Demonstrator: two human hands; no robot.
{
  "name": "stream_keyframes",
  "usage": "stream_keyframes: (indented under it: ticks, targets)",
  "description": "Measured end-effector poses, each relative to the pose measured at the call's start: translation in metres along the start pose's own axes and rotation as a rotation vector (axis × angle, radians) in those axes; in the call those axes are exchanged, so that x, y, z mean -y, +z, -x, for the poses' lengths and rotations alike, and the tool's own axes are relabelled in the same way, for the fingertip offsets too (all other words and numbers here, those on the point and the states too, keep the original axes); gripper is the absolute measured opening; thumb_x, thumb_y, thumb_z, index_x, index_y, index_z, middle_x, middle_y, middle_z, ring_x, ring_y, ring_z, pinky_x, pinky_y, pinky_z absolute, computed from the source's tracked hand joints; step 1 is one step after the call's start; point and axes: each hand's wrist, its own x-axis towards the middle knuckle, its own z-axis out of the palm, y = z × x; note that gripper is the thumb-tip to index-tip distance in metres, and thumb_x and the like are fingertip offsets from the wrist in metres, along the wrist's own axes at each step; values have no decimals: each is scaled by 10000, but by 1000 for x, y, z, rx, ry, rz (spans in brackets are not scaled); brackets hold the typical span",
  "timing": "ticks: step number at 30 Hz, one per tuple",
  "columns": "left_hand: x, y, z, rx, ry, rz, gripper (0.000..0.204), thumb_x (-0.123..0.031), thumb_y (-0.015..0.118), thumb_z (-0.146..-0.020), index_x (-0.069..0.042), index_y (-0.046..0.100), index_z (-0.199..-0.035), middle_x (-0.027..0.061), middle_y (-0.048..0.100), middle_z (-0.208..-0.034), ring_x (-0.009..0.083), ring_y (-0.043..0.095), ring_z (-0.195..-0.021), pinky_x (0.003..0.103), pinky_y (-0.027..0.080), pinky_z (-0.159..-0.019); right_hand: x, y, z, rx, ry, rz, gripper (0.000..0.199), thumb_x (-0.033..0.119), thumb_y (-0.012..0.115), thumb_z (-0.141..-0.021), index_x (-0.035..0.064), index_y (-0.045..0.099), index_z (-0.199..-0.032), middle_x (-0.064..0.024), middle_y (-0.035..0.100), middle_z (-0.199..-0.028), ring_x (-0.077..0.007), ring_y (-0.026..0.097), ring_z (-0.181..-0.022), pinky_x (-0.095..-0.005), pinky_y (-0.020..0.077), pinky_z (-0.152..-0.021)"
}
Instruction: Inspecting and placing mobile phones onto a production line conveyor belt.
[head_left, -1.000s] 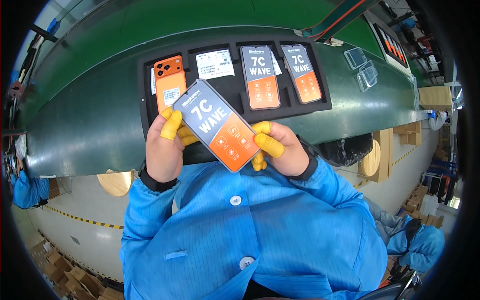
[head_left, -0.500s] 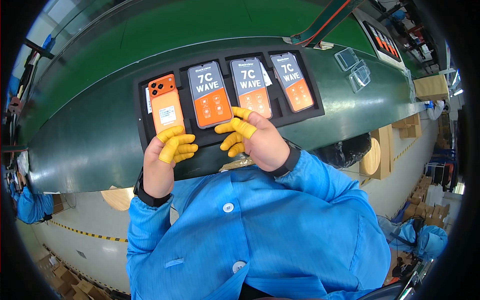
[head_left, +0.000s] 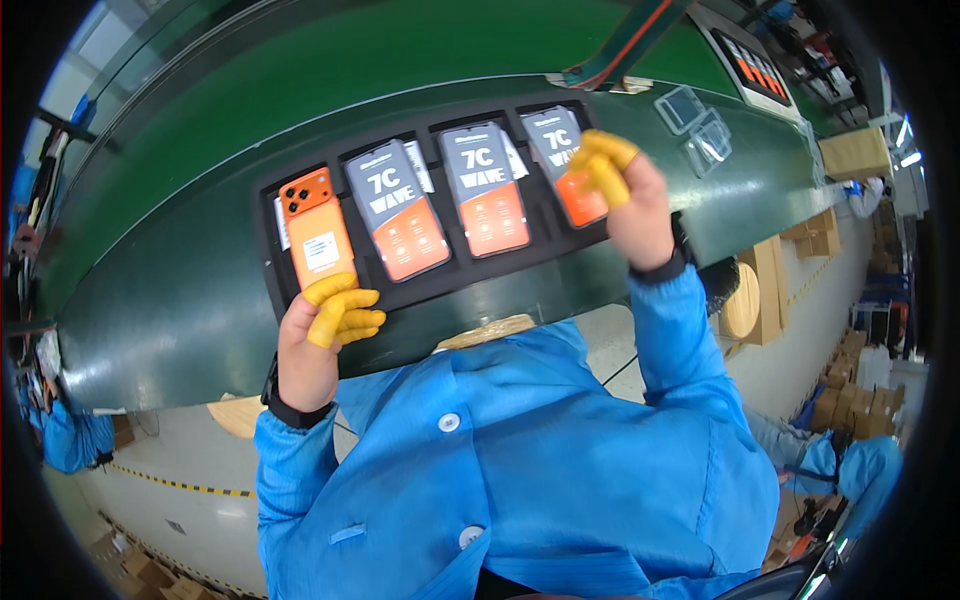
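A black foam tray [head_left: 478,268] lies on the bench with phones side by side in it. At its left end is an orange phone [head_left: 330,225], back up, with cameras and a white label. My left hand [head_left: 318,345], in yellow finger cots, curls over that phone's lower end; what it grips is hidden. Two phones with grey-and-orange front films, one left of centre [head_left: 398,215] and one right of it [head_left: 485,190], lie between the hands. Over the rightmost phone [head_left: 545,128] my right hand [head_left: 630,185] hovers, slightly blurred, fingers apart, partly covering it.
Clear plastic cases [head_left: 705,140] lie right of the tray on the green bench [head_left: 150,310]. Farther right sits another tray of phones [head_left: 755,70]. A dark post [head_left: 625,50] rises behind. Cardboard boxes [head_left: 765,300] and a round wooden stool [head_left: 740,300] stand beside the bench.
My right hand has moved right, from beside the middle phones to over the rightmost one. My left hand stays at the orange phone's lower end. The whole view has shifted slightly.
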Motion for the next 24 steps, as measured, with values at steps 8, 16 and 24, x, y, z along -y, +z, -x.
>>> stream_keyframes:
  ticks: [8,16,24]
  targets:
    - [3,-4,5,-33,24,-12,324,-205,461,-1010,-12,506,-1266,152,658,-1068,221,678,-862,326,551,-754,-128,-162,-66,-613,-43,1393,457,294,663,-842,-10,606,-1179,-187,591,-1214,-363,544,-1144,-449,428,-988]
    - [7,4,2,-57,79,-66,316,-222,451,-1020,-32,513,-1264,134,665,-1055,203,681,-828,295,558,-720,-119,-164,-54,-838,-19,1441,340,243,643,-821,49,641,-1101,-126,606,-1114,-343,543,-1078,-478,452,-898]
    - [7,0,6,-53,85,-63,321,-213,454,-1017,-21,505,-1269,150,662,-1063,209,680,-849,308,553,-749,-120,-181,-37,-831,94,1278,208,202,649,-817,44,695,-944,-165,613,-1012,-361,552,-1026,-467,444,-896]
